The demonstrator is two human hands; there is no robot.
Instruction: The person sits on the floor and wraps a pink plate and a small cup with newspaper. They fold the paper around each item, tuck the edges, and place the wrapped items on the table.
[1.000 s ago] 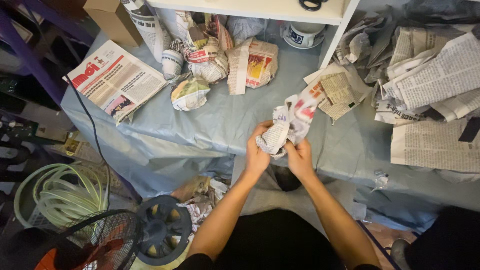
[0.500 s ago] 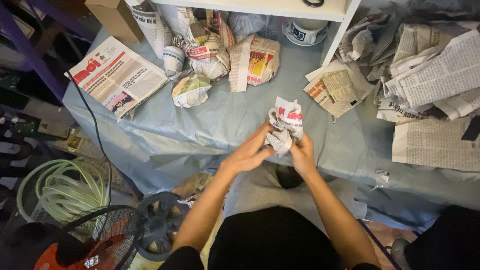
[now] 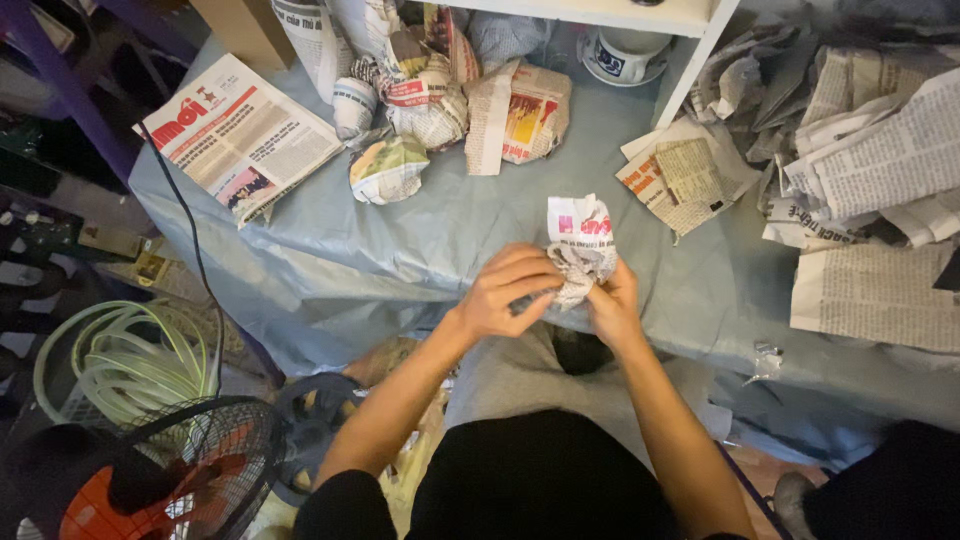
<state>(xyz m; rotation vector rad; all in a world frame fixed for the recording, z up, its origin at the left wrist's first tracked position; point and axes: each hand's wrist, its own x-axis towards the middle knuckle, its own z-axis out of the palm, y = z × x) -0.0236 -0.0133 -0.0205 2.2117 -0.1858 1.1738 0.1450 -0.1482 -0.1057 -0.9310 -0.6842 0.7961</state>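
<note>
Crumpled newspaper bundle (image 3: 578, 248): grey print on off-white, one pink-magenta patch at top. Cloth (image 3: 450, 230) beneath: plain pale blue-grey. Flat newspaper (image 3: 240, 135) at left: white, large red headline lettering, small colour photos. Wrapped bundle (image 3: 520, 115): yellow and red block. Fan (image 3: 150, 480): black wire grille, orange blades. Coiled hose (image 3: 110, 350): pale green. Shelf frame (image 3: 690, 60): white.

Brown cardboard box (image 3: 250, 30) at top left, newspaper-wrapped parcels (image 3: 425, 95) clustered beside it on blue cloth (image 3: 450, 230)
</note>
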